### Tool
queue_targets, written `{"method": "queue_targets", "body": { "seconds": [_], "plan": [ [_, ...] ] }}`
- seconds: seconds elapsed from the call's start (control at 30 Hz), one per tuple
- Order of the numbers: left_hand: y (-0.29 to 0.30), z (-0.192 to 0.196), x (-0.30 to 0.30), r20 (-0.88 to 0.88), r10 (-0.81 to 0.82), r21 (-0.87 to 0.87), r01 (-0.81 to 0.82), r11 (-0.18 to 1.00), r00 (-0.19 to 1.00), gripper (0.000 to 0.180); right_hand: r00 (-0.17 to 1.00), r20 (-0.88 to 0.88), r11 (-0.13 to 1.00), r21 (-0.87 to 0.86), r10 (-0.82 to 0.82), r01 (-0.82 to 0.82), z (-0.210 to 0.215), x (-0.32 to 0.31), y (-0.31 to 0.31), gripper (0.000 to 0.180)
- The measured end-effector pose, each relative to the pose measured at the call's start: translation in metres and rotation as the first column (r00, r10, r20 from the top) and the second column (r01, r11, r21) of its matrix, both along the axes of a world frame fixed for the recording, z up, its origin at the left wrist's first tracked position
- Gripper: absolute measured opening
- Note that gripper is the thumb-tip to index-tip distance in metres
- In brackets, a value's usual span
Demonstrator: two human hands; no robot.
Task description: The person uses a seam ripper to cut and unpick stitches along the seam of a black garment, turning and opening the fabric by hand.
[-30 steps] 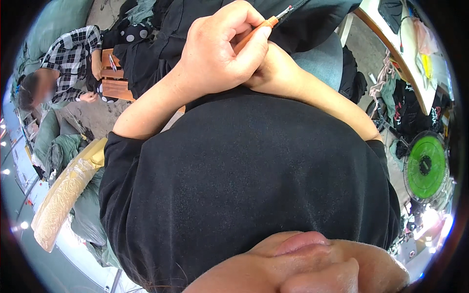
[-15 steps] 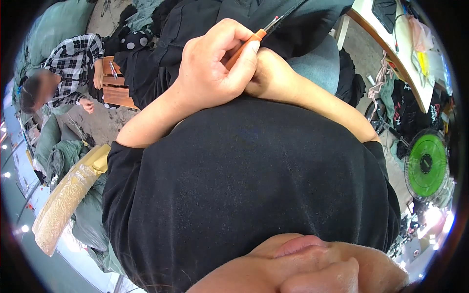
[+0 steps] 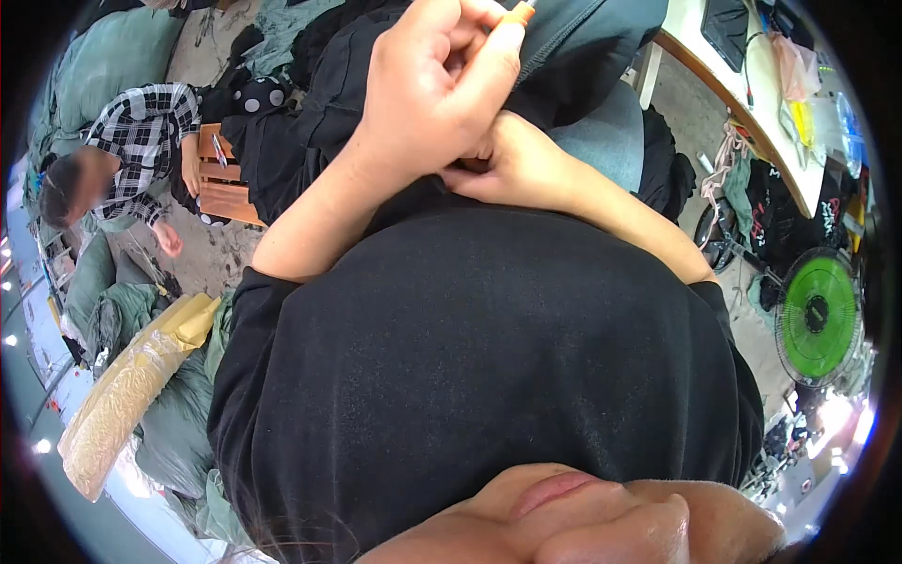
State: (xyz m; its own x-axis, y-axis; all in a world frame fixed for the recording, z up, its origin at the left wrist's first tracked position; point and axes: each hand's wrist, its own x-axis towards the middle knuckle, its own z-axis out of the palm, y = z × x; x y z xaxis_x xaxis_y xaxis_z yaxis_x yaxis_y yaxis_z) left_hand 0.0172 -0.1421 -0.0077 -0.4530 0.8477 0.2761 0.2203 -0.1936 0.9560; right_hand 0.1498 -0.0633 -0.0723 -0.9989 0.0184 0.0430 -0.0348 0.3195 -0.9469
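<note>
My left hand (image 3: 437, 80) is closed around a seam ripper (image 3: 516, 15) with an orange handle. Only the end of the handle and a bit of metal shank show past the fingers, and the tip lies outside the picture. Just below it my right hand (image 3: 526, 164) is curled against my lap, partly covered by the left one. Its fingers are bent inward, and what they grip is hidden. Dark cloth (image 3: 343, 70) is bunched around both hands, with a dark grey-blue piece (image 3: 601, 42) showing a long seam to the right.
A person in a checked shirt (image 3: 150, 108) sits at the left near a slatted wooden stool (image 3: 225, 197). A plastic-wrapped yellowish roll (image 3: 132, 395) leans among green fabric bundles. A white table (image 3: 691, 28) and a green fan (image 3: 817, 315) stand at the right.
My left hand has moved away from my body with the seam ripper, carrying its tip out of view. My right hand has shifted slightly toward me, and more of it shows.
</note>
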Motion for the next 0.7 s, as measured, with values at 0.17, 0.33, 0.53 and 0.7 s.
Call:
{"method": "queue_targets", "body": {
  "seconds": [0.17,0.33,0.53,0.7],
  "plan": [
    [0.000,-0.006,-0.003,-0.231,-0.123,-0.283,0.054,0.958,0.965,0.016,0.996,0.085,0.999,-0.024,-0.039,0.041,0.014,0.016,0.013,0.020],
    [-0.002,-0.012,0.001,-0.169,-0.097,-0.251,0.052,0.967,0.981,0.012,0.982,-0.132,0.981,0.119,-0.137,0.153,0.040,0.031,0.045,0.020],
    [-0.007,-0.012,0.009,-0.252,-0.030,-0.135,-0.004,0.991,0.967,0.011,0.811,0.030,0.750,-0.363,-0.584,0.553,0.062,0.035,0.045,0.013],
    [-0.011,-0.009,0.009,-0.454,-0.016,-0.051,-0.008,0.999,0.891,0.007,0.777,0.041,0.650,-0.523,-0.628,0.552,0.038,0.026,0.041,0.013]
  ]
}}
